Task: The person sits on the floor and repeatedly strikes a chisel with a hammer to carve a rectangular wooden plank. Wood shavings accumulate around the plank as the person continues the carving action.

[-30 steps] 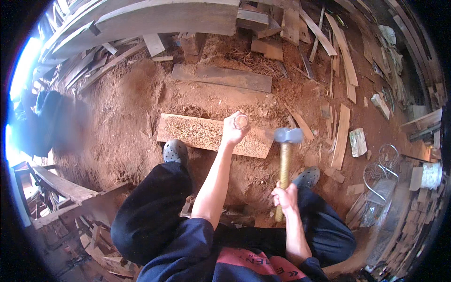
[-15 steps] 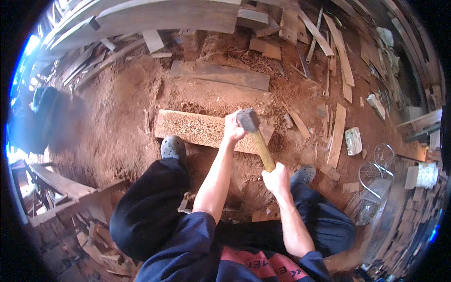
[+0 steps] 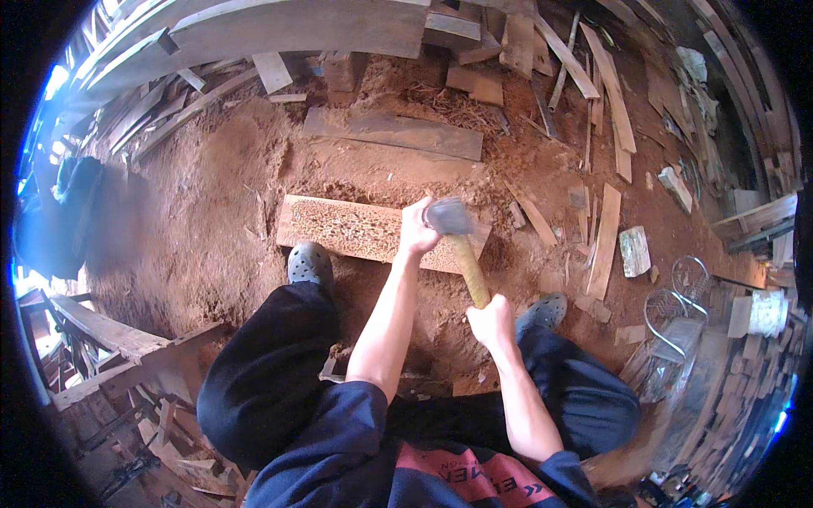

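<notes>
My right hand (image 3: 494, 323) is wrapped round the pale wooden handle of a hammer (image 3: 471, 269). Its grey metal head, a little blurred, is right beside my left hand (image 3: 418, 227). That left hand is closed in a fist above a wooden board (image 3: 339, 222); whatever it grips is hidden by the fingers and the hammer head. Dense carved or pitted texture covers much of the board's upper face. The board lies flat on the brown ground between my feet, partly covered by my left forearm and the hammer.
A dark plank (image 3: 394, 133) lies beyond the board. Wood offcuts (image 3: 604, 241) and a whitish block (image 3: 634, 251) are scattered to the right, near a wire-framed object (image 3: 677, 309). Large beams (image 3: 296, 30) cross the far side. A blurred blue-dark shape (image 3: 63, 216) is at the left.
The hammer head has turned slightly and blurs with motion beside my left fist. My right hand has shifted a little to the left. The board and left hand keep their places.
</notes>
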`<act>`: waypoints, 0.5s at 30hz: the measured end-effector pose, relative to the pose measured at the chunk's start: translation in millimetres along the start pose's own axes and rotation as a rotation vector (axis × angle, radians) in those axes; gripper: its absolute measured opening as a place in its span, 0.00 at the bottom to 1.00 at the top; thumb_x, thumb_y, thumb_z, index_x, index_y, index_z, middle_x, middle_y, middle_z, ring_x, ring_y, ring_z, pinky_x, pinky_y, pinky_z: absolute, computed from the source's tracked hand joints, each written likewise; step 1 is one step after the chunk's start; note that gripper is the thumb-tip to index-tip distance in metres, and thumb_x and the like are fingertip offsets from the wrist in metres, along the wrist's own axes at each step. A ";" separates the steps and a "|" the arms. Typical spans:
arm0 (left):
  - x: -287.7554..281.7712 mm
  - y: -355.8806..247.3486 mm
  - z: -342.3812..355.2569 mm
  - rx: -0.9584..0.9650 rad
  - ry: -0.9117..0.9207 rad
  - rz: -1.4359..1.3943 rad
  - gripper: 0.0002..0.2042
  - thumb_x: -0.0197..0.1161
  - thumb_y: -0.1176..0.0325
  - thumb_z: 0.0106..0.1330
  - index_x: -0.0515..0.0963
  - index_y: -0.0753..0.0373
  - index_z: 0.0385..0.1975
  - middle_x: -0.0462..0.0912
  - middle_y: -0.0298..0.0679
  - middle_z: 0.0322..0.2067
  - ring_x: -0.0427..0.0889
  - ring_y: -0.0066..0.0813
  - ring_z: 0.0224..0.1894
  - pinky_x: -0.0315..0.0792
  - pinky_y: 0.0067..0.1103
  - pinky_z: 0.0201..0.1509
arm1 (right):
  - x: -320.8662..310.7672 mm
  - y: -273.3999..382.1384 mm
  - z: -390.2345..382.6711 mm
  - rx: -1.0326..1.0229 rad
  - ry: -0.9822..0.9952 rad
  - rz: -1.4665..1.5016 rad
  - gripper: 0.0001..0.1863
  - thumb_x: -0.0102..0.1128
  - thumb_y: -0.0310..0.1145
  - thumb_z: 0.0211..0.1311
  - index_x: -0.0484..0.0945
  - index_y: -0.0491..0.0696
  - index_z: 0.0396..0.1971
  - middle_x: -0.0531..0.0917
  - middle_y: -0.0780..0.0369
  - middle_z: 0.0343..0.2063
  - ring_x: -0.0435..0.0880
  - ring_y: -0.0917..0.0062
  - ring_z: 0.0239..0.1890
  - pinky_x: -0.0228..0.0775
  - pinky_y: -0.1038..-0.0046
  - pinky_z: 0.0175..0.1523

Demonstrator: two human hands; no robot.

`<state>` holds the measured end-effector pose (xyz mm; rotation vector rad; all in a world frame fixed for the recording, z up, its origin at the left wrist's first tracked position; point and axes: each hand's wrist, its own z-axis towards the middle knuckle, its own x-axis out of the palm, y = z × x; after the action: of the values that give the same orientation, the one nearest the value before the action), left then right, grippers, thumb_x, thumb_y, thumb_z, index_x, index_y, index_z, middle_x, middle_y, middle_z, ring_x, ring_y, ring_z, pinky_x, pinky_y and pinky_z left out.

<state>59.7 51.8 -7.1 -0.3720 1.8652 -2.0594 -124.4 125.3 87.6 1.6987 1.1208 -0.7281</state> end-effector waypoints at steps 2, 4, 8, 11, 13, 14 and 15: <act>-6.1 3.0 -1.5 0.127 -0.070 0.159 0.10 0.62 0.68 0.45 0.72 0.67 0.21 0.77 0.43 0.20 0.77 0.30 0.23 0.70 0.22 0.29 | -2.7 -0.6 -3.4 0.029 0.023 0.204 0.10 0.58 0.30 0.40 0.72 0.36 0.15 0.75 0.58 0.10 0.75 0.75 0.14 0.65 0.70 0.21; -7.7 5.5 5.9 0.068 -0.031 0.182 0.10 0.64 0.70 0.42 0.72 0.66 0.21 0.76 0.42 0.20 0.76 0.27 0.24 0.70 0.22 0.30 | -9.9 -2.6 -1.8 0.116 0.065 0.477 0.10 0.58 0.29 0.39 0.72 0.37 0.13 0.75 0.59 0.09 0.74 0.75 0.11 0.65 0.71 0.19; -10.1 4.6 2.4 -0.103 0.073 0.065 0.10 0.66 0.74 0.38 0.74 0.64 0.22 0.75 0.39 0.21 0.74 0.24 0.25 0.70 0.22 0.32 | 1.5 -29.8 -3.2 0.324 0.184 0.621 0.05 0.58 0.25 0.37 0.72 0.41 0.13 0.73 0.62 0.08 0.70 0.80 0.08 0.59 0.76 0.12; -11.7 13.6 11.8 0.012 -0.023 0.094 0.11 0.67 0.78 0.36 0.72 0.62 0.20 0.74 0.34 0.19 0.73 0.22 0.25 0.69 0.21 0.31 | 35.9 -55.5 -4.4 0.390 0.213 0.636 0.04 0.55 0.23 0.41 0.70 0.42 0.13 0.71 0.63 0.08 0.69 0.80 0.07 0.58 0.76 0.11; -35.5 32.5 25.1 -0.019 -0.110 -0.203 0.13 0.65 0.84 0.35 0.70 0.62 0.18 0.75 0.33 0.19 0.75 0.24 0.25 0.71 0.23 0.31 | 77.3 -94.1 8.1 0.296 0.240 0.396 0.04 0.55 0.24 0.41 0.71 0.41 0.13 0.71 0.62 0.08 0.70 0.77 0.08 0.59 0.73 0.12; -41.8 31.0 28.0 -0.112 -0.154 -0.438 0.14 0.64 0.87 0.34 0.70 0.61 0.18 0.75 0.34 0.19 0.75 0.25 0.25 0.72 0.24 0.29 | 76.4 -92.1 6.2 0.262 0.246 0.274 0.05 0.54 0.25 0.42 0.71 0.41 0.13 0.72 0.61 0.08 0.71 0.75 0.09 0.60 0.72 0.13; -46.2 28.9 27.1 -0.175 -0.122 -0.478 0.14 0.63 0.88 0.34 0.71 0.61 0.18 0.74 0.34 0.19 0.75 0.26 0.24 0.72 0.24 0.29 | 71.7 -92.5 4.6 0.274 0.275 0.211 0.07 0.54 0.26 0.43 0.72 0.40 0.12 0.72 0.60 0.08 0.71 0.71 0.09 0.60 0.69 0.14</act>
<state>114.9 44.0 -31.5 -1.0543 2.0325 -2.0934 -179.9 159.3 -9.8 2.1640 1.0387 -0.5439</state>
